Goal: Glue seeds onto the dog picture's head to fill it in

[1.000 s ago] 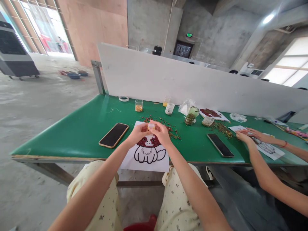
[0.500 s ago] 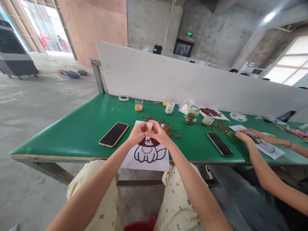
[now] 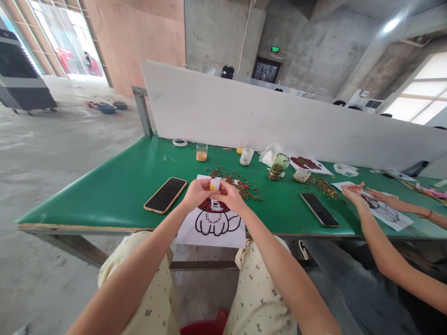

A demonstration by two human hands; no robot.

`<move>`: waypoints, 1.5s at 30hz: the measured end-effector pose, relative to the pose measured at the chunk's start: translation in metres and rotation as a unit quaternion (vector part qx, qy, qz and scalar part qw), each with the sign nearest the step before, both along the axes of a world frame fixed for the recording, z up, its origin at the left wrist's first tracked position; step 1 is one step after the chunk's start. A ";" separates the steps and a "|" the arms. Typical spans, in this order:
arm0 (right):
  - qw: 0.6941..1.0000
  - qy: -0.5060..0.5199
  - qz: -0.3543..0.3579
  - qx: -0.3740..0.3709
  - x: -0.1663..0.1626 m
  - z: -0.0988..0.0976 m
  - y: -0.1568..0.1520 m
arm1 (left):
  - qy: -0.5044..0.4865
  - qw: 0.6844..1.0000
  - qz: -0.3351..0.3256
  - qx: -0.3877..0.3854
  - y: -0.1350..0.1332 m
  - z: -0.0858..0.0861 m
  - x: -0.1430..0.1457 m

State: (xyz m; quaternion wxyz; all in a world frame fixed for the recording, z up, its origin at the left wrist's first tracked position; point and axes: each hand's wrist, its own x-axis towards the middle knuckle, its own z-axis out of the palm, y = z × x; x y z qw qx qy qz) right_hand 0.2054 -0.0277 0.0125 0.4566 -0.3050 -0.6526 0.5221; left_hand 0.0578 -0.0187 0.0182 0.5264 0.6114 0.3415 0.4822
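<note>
Fingers of left hand (image 3: 197,193) and right hand (image 3: 228,197) pinched together on one small white bottle (image 3: 213,185), held just above one dog drawing (image 3: 213,225) that overhangs the near worktop (image 3: 115,186) edge. Two phones flat: left phone (image 3: 165,195) beside the drawing, right phone (image 3: 319,210) well apart. Five small jars (image 3: 201,152) farther back, loose beans (image 3: 244,186) between. Bare green room leftward. Two co-worker's hands (image 3: 352,193) at right.

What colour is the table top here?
Green: the table top, best seen in the head view.
</note>
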 end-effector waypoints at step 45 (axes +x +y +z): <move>0.995 0.025 -0.090 -0.031 -0.007 -0.019 0.003 | 0.038 0.998 0.041 0.026 0.006 -0.018 0.003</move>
